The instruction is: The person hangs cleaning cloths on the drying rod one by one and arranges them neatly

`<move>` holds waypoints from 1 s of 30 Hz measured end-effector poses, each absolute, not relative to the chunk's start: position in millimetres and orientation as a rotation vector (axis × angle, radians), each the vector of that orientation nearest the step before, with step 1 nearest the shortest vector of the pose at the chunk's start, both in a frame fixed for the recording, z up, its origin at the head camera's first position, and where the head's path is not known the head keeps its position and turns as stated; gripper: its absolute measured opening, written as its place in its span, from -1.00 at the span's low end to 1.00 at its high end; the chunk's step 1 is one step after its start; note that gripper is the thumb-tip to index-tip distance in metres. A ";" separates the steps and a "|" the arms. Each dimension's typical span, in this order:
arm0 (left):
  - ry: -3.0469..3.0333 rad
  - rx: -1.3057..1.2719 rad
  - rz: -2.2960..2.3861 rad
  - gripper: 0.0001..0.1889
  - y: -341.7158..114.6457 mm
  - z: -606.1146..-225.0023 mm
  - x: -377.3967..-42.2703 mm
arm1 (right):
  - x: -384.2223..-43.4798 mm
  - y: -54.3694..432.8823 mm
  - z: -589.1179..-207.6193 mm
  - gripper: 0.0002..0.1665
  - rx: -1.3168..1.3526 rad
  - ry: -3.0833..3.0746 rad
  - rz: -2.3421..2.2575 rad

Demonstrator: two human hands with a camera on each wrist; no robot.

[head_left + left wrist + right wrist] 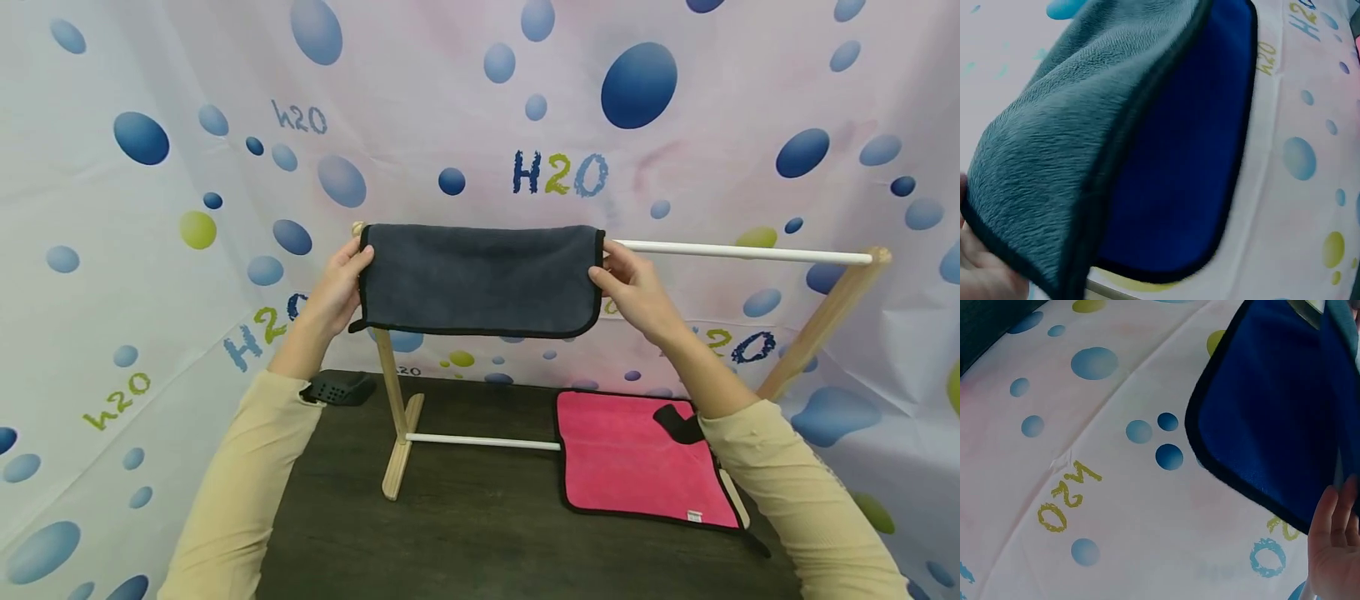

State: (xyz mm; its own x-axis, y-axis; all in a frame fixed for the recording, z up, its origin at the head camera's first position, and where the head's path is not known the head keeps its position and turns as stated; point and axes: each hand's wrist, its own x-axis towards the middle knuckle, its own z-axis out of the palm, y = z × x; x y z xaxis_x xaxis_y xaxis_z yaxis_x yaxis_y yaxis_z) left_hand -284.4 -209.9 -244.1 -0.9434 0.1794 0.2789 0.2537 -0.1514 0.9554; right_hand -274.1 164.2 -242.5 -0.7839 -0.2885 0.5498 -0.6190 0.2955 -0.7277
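Observation:
A dark grey cloth (pixel 480 282) with black edging hangs folded over the upper white rod (pixel 738 251) at its left part. My left hand (pixel 333 292) pinches the cloth's left edge, thumb in front. On the opposite edge my right hand (pixel 636 287) grips the cloth between thumb and fingers, close under the rod. Both wrist views show the deep blue underside (pixel 1175 140) of the cloth. The grey pile face curves over the left hand's side in the left wrist view. In the right wrist view, the right fingers (pixel 1329 519) lie along the cloth's edge.
The rod belongs to a wooden rack with a left post (pixel 387 367) and a right post (pixel 828 321). A pink cloth (pixel 637 458) with black edging covers the right part of the lower white rod (pixel 480 442). Behind is a bubble-print curtain (pixel 420 100). The tabletop (pixel 465 533) is dark.

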 end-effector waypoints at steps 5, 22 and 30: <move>-1.891 -0.516 -2.304 -0.51 -210.6 -238.1 -282.7 | -278.0 162.5 -243.1 -0.37 0.822 -2.246 1.503; -1.778 -0.517 -2.333 -0.50 -214.7 -280.7 -283.2 | -272.5 162.2 -274.3 -0.22 0.738 -2.212 1.228; -1.990 -0.477 -2.073 -0.48 -218.6 -302.0 -285.2 | -274.4 165.1 -298.5 -0.11 0.797 -2.246 1.121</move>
